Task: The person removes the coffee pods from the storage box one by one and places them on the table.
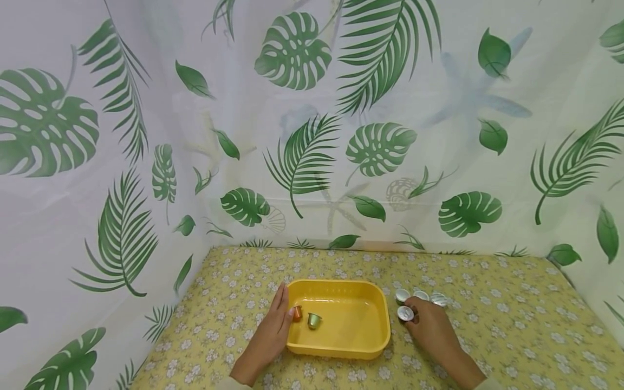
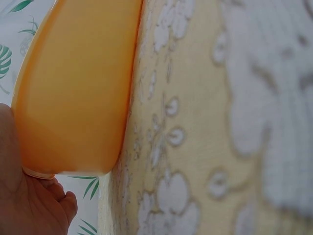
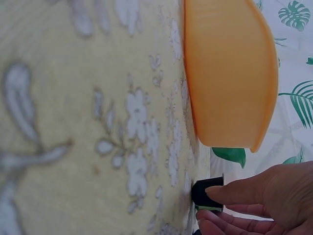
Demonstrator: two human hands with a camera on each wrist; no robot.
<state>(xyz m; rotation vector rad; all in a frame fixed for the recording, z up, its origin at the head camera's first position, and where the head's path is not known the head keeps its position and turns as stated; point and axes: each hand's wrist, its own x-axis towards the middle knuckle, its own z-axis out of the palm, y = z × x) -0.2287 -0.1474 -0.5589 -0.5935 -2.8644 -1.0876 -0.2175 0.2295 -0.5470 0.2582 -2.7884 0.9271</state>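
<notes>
A yellow plastic tray [image 1: 336, 353] sits on the table, and my left hand [image 1: 268, 333] holds its left side, thumb over the rim and fingers along the outer wall. Inside, towards that side, lie an orange coffee capsule [image 1: 298, 312] and a green coffee capsule [image 1: 314, 321], both tipped over. To the right of the tray, my right hand [image 1: 435, 330] pinches a black coffee capsule [image 3: 207, 192] between thumb and fingers. Its silver lid faces up in the head view, and its base is close to the cloth in the right wrist view.
Several more capsules with silver lids, among them a left one [image 1: 402, 295] and a right one [image 1: 439, 299], stand in a row just beyond my right hand. A yellow floral cloth [image 1: 492, 325] covers the table. Leaf-printed white sheeting [image 1: 312, 227] hangs behind and at both sides.
</notes>
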